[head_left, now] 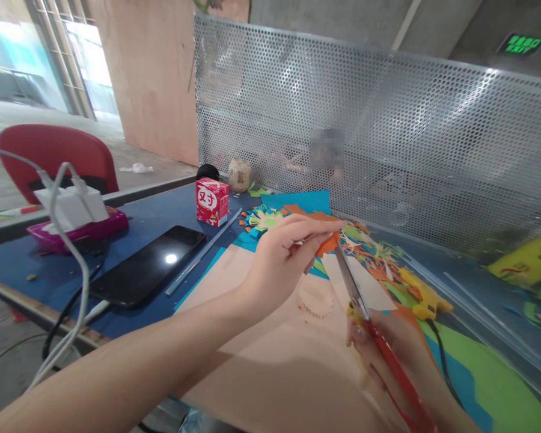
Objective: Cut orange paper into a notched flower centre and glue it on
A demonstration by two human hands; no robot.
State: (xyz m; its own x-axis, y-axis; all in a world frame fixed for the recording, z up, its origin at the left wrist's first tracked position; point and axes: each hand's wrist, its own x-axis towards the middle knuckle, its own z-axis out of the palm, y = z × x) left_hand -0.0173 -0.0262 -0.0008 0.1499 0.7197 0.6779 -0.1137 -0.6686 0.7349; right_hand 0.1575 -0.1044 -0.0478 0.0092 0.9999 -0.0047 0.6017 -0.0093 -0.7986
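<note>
My left hand (283, 248) reaches over the paper from the left, thumb and fingers pressed together on a piece of orange paper (329, 245). My right hand (381, 349) is wrapped round a pair of scissors with red handles (390, 355), whose metal blades point up at the orange paper and touch or nearly touch it. Under both hands lies a stack of pale peach sheets (256, 355), with a curl of pencil shavings (315, 300) on top. A fringed paper flower (268, 221) in blue, cream and green sits just beyond my left hand.
A yellow glue gun (426, 294) and clear sticks (478, 319) lie at the right, near green paper (505, 373). Paper scraps (374, 252) litter the back. At left are a phone (148, 264), a red box (212, 201) and a purple power strip (112, 222) with cables. A perforated metal panel (365, 120) stands behind.
</note>
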